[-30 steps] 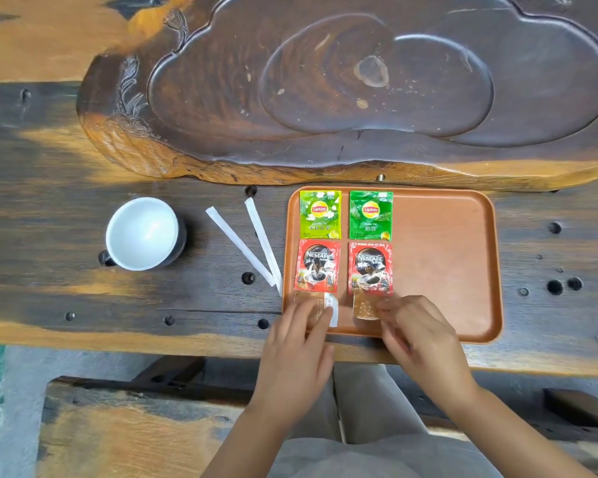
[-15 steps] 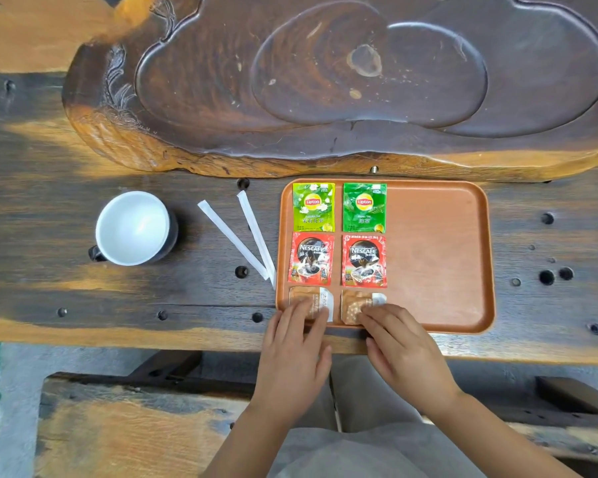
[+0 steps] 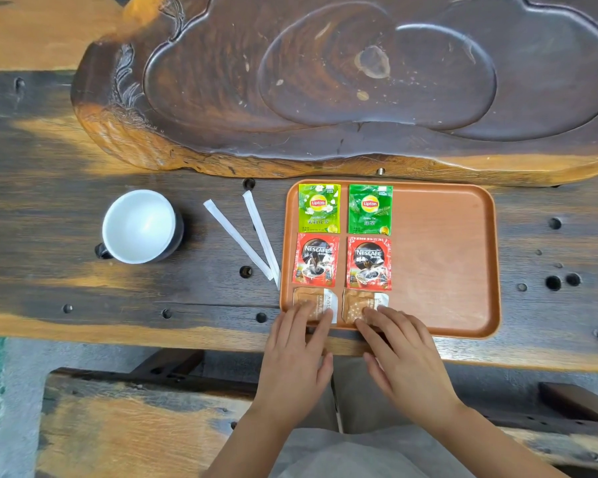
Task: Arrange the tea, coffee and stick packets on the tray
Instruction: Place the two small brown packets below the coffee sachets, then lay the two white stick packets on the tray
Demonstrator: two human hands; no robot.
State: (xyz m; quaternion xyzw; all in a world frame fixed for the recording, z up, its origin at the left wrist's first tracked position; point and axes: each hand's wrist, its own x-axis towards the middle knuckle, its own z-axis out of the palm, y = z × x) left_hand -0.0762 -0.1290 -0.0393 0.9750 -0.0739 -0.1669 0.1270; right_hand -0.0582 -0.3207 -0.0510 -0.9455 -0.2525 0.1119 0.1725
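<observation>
Down on the dark, hole-pitted wooden bench sat an orange tray with rounded corners, its right half bare; two green tea packets lay along its far edge, two red coffee packets below them, two brown packets at the near edge; the left hand and right hand lay flat, fingers spread, fingertips pressing one brown packet each, clasping nothing; two slim white stick packets lay off the tray's left edge, slanting toward it, beside a white cup.
</observation>
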